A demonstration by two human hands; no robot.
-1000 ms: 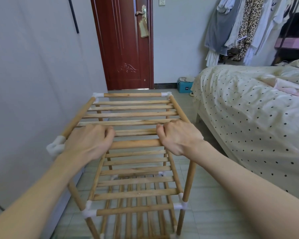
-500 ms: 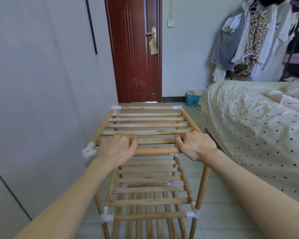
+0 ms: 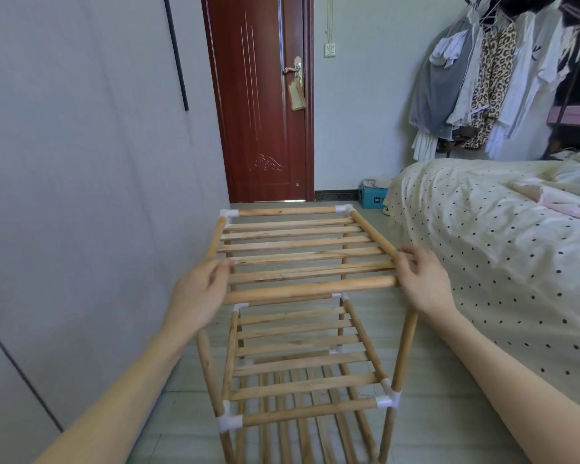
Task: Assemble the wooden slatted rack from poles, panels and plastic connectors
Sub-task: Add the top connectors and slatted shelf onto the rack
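The wooden slatted rack (image 3: 298,242) stands upright on the floor in front of me, with three slatted shelves one above another. White plastic connectors (image 3: 387,398) join the poles at the corners. My left hand (image 3: 201,296) curls over the near left corner of the top shelf and hides the connector there. My right hand (image 3: 422,283) grips the near right corner, its fingers on the side pole and on the end of the near pole (image 3: 308,289). Between my hands the near pole is bare.
A grey wall (image 3: 81,195) runs close along the rack's left side. A bed with a dotted cover (image 3: 499,246) is close on the right. A red door (image 3: 265,112) and a blue box (image 3: 370,197) lie beyond. Clothes (image 3: 482,78) hang at the back right.
Both hands have slid apart along the near pole, from nearer its middle out to the two near corners. My view has lifted and pulled back.
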